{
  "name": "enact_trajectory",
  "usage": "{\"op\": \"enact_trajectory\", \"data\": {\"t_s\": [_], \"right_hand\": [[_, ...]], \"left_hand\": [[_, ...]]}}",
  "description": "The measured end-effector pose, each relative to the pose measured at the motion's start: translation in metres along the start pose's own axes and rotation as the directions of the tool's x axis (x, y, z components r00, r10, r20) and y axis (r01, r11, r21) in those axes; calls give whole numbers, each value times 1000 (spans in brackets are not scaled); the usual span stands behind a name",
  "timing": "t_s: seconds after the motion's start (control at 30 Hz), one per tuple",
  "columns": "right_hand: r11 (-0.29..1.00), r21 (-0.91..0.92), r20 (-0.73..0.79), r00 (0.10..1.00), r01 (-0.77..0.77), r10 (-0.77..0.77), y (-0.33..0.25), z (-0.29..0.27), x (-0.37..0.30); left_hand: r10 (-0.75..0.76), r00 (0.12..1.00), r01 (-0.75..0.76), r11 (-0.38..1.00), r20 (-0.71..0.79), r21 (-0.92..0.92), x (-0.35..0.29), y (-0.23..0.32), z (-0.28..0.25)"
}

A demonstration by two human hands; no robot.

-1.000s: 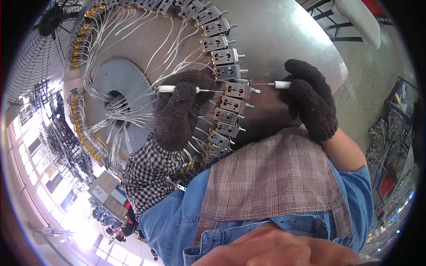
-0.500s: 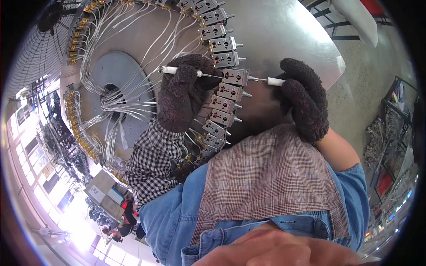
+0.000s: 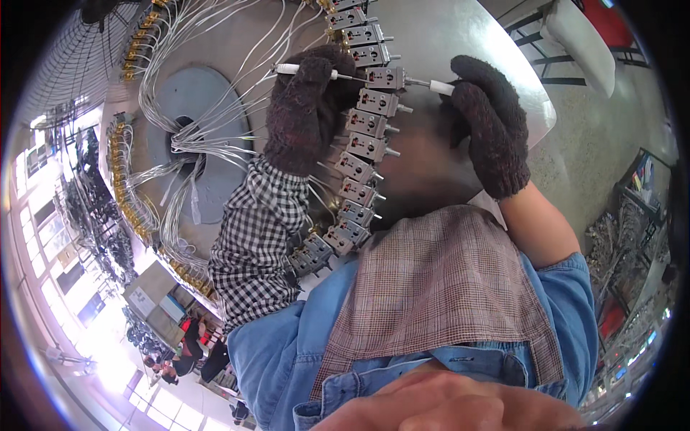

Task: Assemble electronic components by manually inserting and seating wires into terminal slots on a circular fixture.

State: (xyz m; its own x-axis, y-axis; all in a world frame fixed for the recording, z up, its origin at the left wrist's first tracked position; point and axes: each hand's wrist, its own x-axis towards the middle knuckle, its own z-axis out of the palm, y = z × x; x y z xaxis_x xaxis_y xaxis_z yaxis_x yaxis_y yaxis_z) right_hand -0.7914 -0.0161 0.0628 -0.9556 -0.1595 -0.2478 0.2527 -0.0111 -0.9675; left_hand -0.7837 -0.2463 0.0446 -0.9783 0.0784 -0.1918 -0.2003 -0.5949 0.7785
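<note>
My left hand (image 3: 298, 118), in a dark knit glove, closes around a thin white-handled tool (image 3: 289, 69). Its slim metal shaft runs right, to the inner side of a small metal block (image 3: 386, 77). Across from it my right hand (image 3: 494, 129), gloved alike, pinches another white handle (image 3: 441, 87). A thin rod from this handle lines up with the threaded stem on the block's outer side; whether they touch is too small to tell. Similar blocks (image 3: 368, 147) stand side by side along a curved row.
White wires (image 3: 215, 147) gather at a hole in the grey disc (image 3: 205, 86) on the left. Brass-coloured fittings (image 3: 118, 165) line the far-left edge. A metal tabletop (image 3: 496, 43) spreads behind my right hand. A fan (image 3: 72, 65) stands at the upper left, loaded racks (image 3: 625, 223) at the right.
The curved row of blocks has turned, its right side moving away from me. Both hands have moved away with the same block, still holding their white handles.
</note>
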Motion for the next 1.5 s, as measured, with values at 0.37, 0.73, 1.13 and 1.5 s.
{"op": "enact_trajectory", "data": {"t_s": [0.37,0.73,1.13,1.5], "right_hand": [[956,-214,93,979,199,-183,-4,-12,2],[928,-350,108,990,126,-93,-18,-15,-1],[946,-246,-14,975,212,-223,-10,-6,10],[529,-633,248,795,566,-554,6,-17,18]], "left_hand": [[-29,992,10,988,-125,-152,-7,-9,28],[-145,965,92,968,-217,-235,-9,-10,18],[-145,973,156,987,-178,47,-7,-19,2],[-92,975,64,988,-200,-140,-12,-16,10]]}}
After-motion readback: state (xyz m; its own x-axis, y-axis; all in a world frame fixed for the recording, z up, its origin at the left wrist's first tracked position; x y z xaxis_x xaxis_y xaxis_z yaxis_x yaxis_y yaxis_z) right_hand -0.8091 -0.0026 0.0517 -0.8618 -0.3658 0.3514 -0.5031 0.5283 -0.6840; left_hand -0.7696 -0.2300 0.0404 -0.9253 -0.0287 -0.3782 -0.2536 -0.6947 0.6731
